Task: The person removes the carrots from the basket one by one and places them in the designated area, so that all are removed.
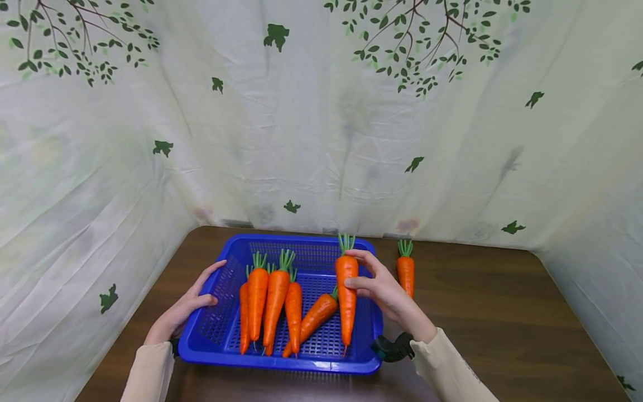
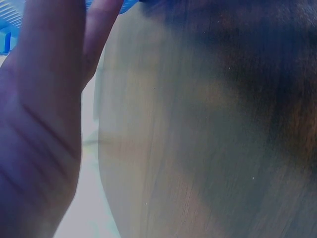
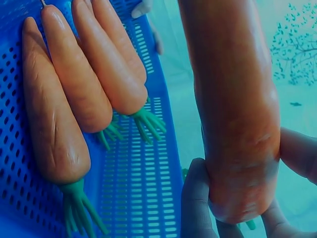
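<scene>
My right hand pinches an orange carrot near its green-topped end, over the right part of a blue plastic basket. In the right wrist view the held carrot fills the middle right, thumb and fingers around its thick end. My left hand grips the basket's left rim, thumb on top of the edge. Several carrots lie side by side inside, green tops toward the back. Another carrot lies slanted beside them, partly behind the held one.
One more carrot lies on the brown wooden table, right of the basket, its lower end hidden by my right hand. A pale curtain with leaf prints hangs behind the table and along both sides.
</scene>
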